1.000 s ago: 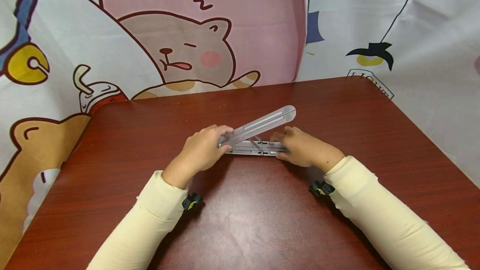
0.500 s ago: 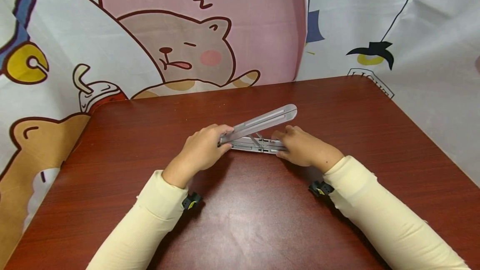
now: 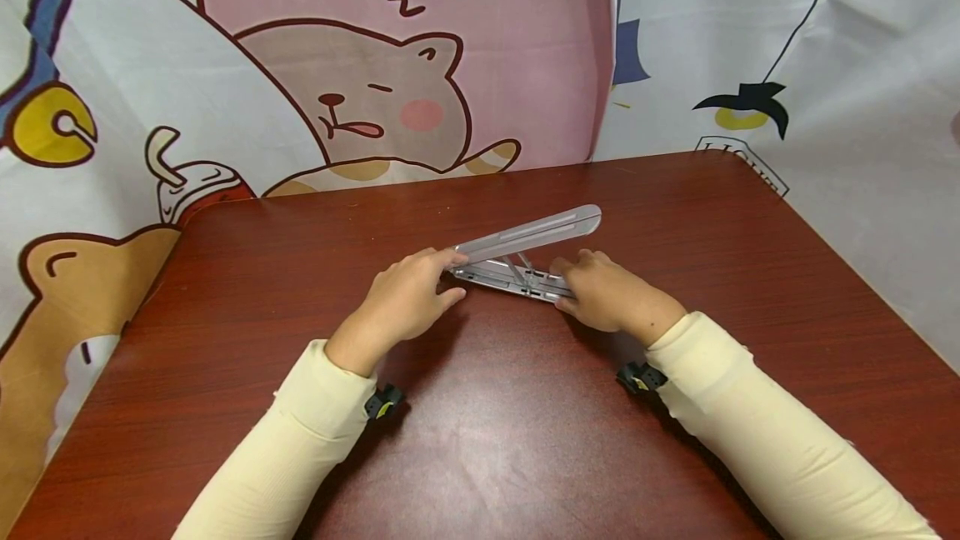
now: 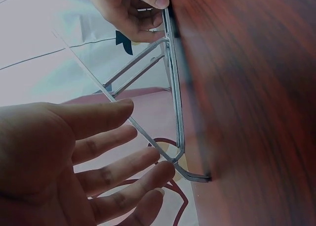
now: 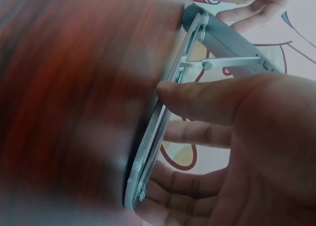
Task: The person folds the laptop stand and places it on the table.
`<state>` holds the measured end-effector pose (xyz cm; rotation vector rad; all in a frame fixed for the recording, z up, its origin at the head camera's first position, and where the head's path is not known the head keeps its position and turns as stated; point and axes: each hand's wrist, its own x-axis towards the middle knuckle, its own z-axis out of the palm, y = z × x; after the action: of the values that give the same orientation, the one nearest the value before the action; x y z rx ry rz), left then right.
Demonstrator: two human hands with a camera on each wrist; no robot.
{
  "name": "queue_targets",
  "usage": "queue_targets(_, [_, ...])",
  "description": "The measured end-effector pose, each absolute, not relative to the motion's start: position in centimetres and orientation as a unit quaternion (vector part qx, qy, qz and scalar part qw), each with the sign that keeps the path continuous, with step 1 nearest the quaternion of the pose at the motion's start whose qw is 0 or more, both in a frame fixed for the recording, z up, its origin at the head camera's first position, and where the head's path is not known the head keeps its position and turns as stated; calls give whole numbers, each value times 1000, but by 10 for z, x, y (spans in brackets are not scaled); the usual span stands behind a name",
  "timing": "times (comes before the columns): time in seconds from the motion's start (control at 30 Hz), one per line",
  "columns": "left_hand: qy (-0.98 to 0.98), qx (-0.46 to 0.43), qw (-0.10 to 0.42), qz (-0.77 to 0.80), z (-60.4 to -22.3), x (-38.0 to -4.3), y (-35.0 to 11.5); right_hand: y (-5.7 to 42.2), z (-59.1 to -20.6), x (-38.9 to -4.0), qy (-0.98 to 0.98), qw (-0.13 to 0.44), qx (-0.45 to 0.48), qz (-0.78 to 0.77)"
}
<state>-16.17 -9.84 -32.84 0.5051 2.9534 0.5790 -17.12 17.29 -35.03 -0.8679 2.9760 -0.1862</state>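
Folding metal stand (image 3: 540,232), one: it sat over the middle of the table (image 3: 480,440), long axis running between the table's left and right sides. Plate (image 5: 224,40), one: rose toward the table's right. Base (image 3: 491,275), one: slanted rightward to the table's near edge. Struts (image 4: 133,64), two. My right hand (image 3: 615,294) clamped the base; my left hand's (image 3: 408,294) fingers stood apart, contact unclear.

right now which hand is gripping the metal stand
The right hand, clasping one end of the metal stand; the left hand, by the other end, is open and grips nothing.
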Motion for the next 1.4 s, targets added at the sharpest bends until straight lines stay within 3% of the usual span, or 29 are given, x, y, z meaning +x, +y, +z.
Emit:
queue_targets(0.6, [964, 189, 101, 156, -334, -159, -95, 171, -350, -166, 953, 21, -292, -79])
queue_targets(0.93, [960, 208, 145, 119, -339, -157, -94, 160, -350, -155, 957, 58, -267, -99])
queue_targets(1.4, [958, 217, 148, 112, -339, -158, -94, 150, -353, -142, 942, 62, -297, -143])
